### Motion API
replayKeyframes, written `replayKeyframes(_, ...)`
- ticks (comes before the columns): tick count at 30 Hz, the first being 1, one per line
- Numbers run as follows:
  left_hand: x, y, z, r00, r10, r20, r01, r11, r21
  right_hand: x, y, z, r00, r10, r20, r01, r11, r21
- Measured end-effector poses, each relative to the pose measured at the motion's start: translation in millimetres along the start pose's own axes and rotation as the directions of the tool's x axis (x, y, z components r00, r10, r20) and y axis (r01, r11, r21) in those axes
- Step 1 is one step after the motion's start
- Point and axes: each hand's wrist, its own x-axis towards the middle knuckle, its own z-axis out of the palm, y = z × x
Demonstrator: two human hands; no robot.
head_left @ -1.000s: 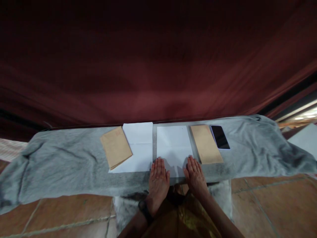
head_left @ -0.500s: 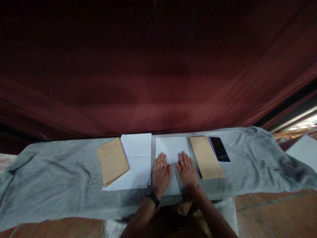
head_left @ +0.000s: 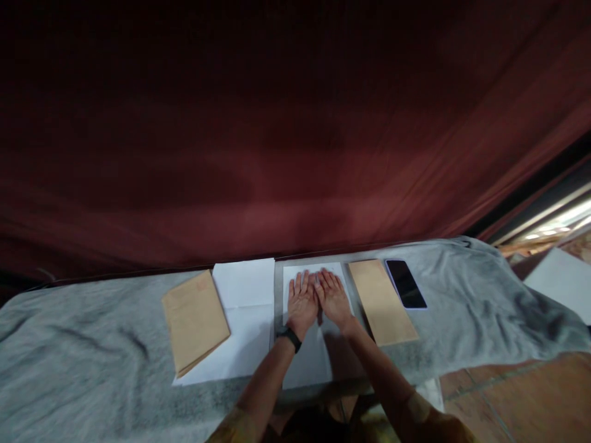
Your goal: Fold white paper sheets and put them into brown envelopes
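Both my hands lie flat, fingers stretched out, side by side on the far half of a white sheet of paper (head_left: 305, 363). My left hand (head_left: 301, 301), with a dark band on its wrist, touches my right hand (head_left: 331, 298) at the thumbs. Neither hand holds anything. The sheet rests on a grey cloth (head_left: 92, 344) that covers a low table. A tan envelope (head_left: 381, 300) lies just right of the sheet.
Left of the sheet lies a second white sheet (head_left: 240, 320) with a tan envelope (head_left: 194, 320) overlapping its left side. A dark phone (head_left: 405, 283) lies right of the right envelope. A dark red curtain (head_left: 277, 154) hangs behind the table. Brown floor tiles (head_left: 521, 394) show at lower right.
Both hands have slid away from me up the white sheet, from its near edge to its far half, and come together. The view has shifted forward.
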Motion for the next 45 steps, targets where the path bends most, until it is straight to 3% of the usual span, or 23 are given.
replayKeyframes(7,14,-26,8,0.988,-0.151,-0.045,0.151,0.989,0.005,8,16,15,0.985,0.135,-0.112,-0.143,0.987,-0.067)
replayKeyframes(14,15,-27,13,0.958,-0.253,-0.136,0.251,0.967,-0.03,8,13,22,0.956,0.21,-0.206,-0.239,0.963,-0.125)
replayKeyframes(18,14,-27,5,0.959,-0.243,-0.148,0.238,0.97,-0.052,9,13,21,0.954,0.218,-0.206,-0.249,0.958,-0.139)
replayKeyframes(21,-5,-22,-6,0.974,-0.173,-0.147,0.165,0.984,-0.064,8,13,21,0.955,0.218,-0.202,-0.248,0.959,-0.136)
replayKeyframes(27,-87,9,-13,0.986,0.138,-0.094,-0.142,0.989,-0.032,8,12,18,0.955,0.236,-0.178,-0.262,0.956,-0.135)
replayKeyframes(30,-108,17,-14,0.988,0.126,-0.085,-0.129,0.991,-0.031,12,10,10,0.954,0.263,-0.143,-0.282,0.95,-0.133)
replayKeyframes(33,-108,18,-17,0.992,0.107,-0.069,-0.108,0.994,-0.006,11,2,1,0.957,0.267,-0.109,-0.278,0.955,-0.105)
replayKeyframes(37,-103,17,-18,0.989,0.142,-0.031,-0.141,0.99,0.028,-21,-21,-4,0.987,0.14,-0.081,-0.143,0.989,-0.028)
replayKeyframes(40,-106,16,-16,0.988,0.157,-0.005,-0.156,0.987,0.035,-64,-35,-6,0.999,-0.049,-0.018,0.049,0.999,0.011)
replayKeyframes(45,-119,12,-16,0.996,0.086,-0.018,-0.086,0.996,0.01,-127,-30,-22,0.994,0.087,-0.061,-0.092,0.993,-0.072)
